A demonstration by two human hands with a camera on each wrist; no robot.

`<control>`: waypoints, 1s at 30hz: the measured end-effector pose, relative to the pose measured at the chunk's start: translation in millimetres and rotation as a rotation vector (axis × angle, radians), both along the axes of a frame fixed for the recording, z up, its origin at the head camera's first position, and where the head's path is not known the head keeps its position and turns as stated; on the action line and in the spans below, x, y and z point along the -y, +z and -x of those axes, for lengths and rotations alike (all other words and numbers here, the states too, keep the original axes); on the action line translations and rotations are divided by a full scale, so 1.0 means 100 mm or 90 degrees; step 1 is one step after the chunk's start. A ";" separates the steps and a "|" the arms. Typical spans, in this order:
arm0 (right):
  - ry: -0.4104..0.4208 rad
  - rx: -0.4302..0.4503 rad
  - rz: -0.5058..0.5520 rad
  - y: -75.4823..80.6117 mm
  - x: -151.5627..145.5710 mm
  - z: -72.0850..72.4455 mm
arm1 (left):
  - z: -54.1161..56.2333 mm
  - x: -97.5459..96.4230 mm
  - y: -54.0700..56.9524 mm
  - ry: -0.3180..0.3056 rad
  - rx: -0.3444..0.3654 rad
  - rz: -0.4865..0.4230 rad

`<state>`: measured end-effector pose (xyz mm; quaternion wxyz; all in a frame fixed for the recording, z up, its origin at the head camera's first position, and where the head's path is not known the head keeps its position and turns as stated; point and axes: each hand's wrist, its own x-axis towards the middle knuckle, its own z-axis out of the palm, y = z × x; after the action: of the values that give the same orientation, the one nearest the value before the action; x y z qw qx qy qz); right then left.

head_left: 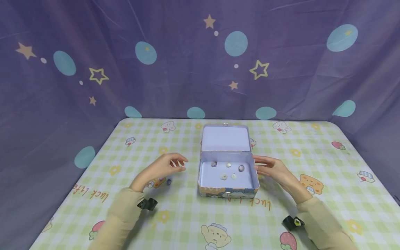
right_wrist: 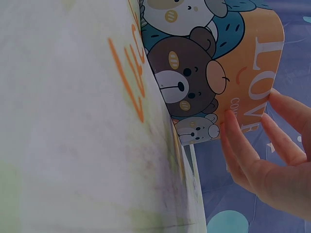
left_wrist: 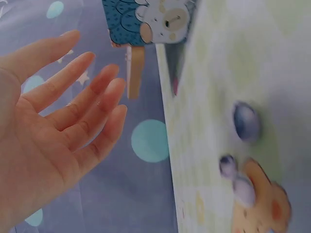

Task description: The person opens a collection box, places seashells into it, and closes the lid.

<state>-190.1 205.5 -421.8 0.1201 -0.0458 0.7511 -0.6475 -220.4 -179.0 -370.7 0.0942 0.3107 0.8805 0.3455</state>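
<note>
An open tin box (head_left: 228, 192) with bear pictures stands on the table, its lid (head_left: 225, 138) raised at the back. Several small shells lie inside, among them a round brownish shell (head_left: 241, 168) and a pale shell (head_left: 223, 176). My right hand (head_left: 275, 170) is at the box's right side, fingertips touching the wall. In the right wrist view, the fingers rest against the orange printed side (right_wrist: 233, 73). My left hand (head_left: 160, 166) hovers left of the box, holding nothing, fingers loosely bent. Below it a dark shell (head_left: 169, 181) lies on the cloth; the left wrist view shows small shells (left_wrist: 247, 121) there.
A green-checked tablecloth (head_left: 184, 218) with cartoon prints covers the table. Behind the table's far edge hangs a purple curtain (head_left: 187, 76) with stars and blue dots. Black wrist bands (head_left: 147, 204) are on both forearms.
</note>
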 end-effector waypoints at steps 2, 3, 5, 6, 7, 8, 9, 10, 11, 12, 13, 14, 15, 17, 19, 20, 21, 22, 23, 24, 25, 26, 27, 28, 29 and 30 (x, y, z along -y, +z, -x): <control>-0.001 -0.002 -0.002 0.00 0.00 0.00 | -0.01 0.05 -0.02 0.006 0.001 0.006; -0.003 -0.003 -0.003 -0.01 0.00 0.00 | -0.01 0.08 -0.03 0.010 0.000 0.011; -0.007 -0.010 -0.010 -0.02 0.00 0.00 | -0.03 0.13 -0.04 0.013 -0.003 0.020; -0.008 -0.011 -0.012 -0.03 0.00 0.00 | -0.04 0.16 -0.05 0.015 -0.004 0.025; -0.008 -0.014 -0.015 -0.03 -0.01 0.00 | -0.05 0.19 -0.06 0.017 -0.004 0.028; -0.008 -0.016 -0.019 -0.04 -0.01 0.00 | -0.06 0.22 -0.06 0.021 -0.003 0.031; -0.007 -0.018 -0.020 -0.04 -0.01 0.00 | -0.07 0.25 -0.07 0.026 -0.002 0.032; -0.004 -0.021 -0.024 -0.04 -0.02 0.00 | -0.08 0.28 -0.08 0.031 0.000 0.032; -0.004 -0.020 -0.025 -0.04 -0.02 0.00 | -0.09 0.31 -0.08 0.038 0.005 0.031; -0.003 -0.016 -0.021 -0.04 -0.02 0.00 | -0.10 0.34 -0.09 0.047 0.007 0.031; -0.001 -0.015 -0.023 -0.04 -0.02 0.00 | -0.11 0.38 -0.10 0.056 0.011 0.028; -0.003 -0.011 -0.020 -0.03 -0.02 0.00 | -0.11 0.41 -0.10 0.065 0.013 0.027; -0.005 -0.007 -0.017 -0.02 -0.01 0.00 | -0.12 0.43 -0.10 0.073 0.015 0.022; -0.005 0.002 -0.012 -0.01 -0.01 0.00 | -0.14 0.49 -0.11 0.087 0.018 0.017; -0.002 0.006 -0.009 0.00 -0.01 0.01 | -0.16 0.54 -0.13 0.096 0.016 0.016; -0.003 0.009 -0.007 0.00 -0.01 0.01 | -0.17 0.56 -0.13 0.100 0.015 0.018; -0.002 0.010 -0.006 0.00 0.00 0.01 | -0.17 0.58 -0.14 0.104 0.015 0.017; -0.002 0.011 -0.006 0.00 0.00 0.01 | -0.18 0.61 -0.15 0.107 0.014 0.021; -0.003 0.012 -0.005 0.00 0.00 0.01 | -0.19 0.63 -0.16 0.109 0.013 0.024; -0.004 0.011 -0.004 0.00 0.00 0.01 | -0.20 0.65 -0.16 0.112 0.015 0.026; -0.005 0.010 -0.005 0.00 0.00 0.01 | -0.20 0.67 -0.17 0.116 0.016 0.027; -0.007 0.009 -0.005 0.00 0.00 0.01 | -0.21 0.69 -0.18 0.118 0.014 0.031; -0.006 0.007 -0.004 0.00 0.01 0.01 | -0.22 0.72 -0.18 0.118 0.013 0.033; -0.007 0.005 -0.005 0.01 0.01 0.01 | -0.22 0.74 -0.19 0.118 0.012 0.035; -0.007 0.002 -0.005 0.01 0.01 0.00 | -0.22 0.76 -0.19 0.119 0.012 0.036; -0.007 0.000 -0.004 0.00 0.01 0.01 | -0.23 0.78 -0.19 0.116 0.012 0.035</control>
<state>-190.7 204.7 -421.4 0.1168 -0.0416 0.7535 -0.6456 -197.4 -256.6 -390.1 0.0788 0.2234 0.9134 0.3312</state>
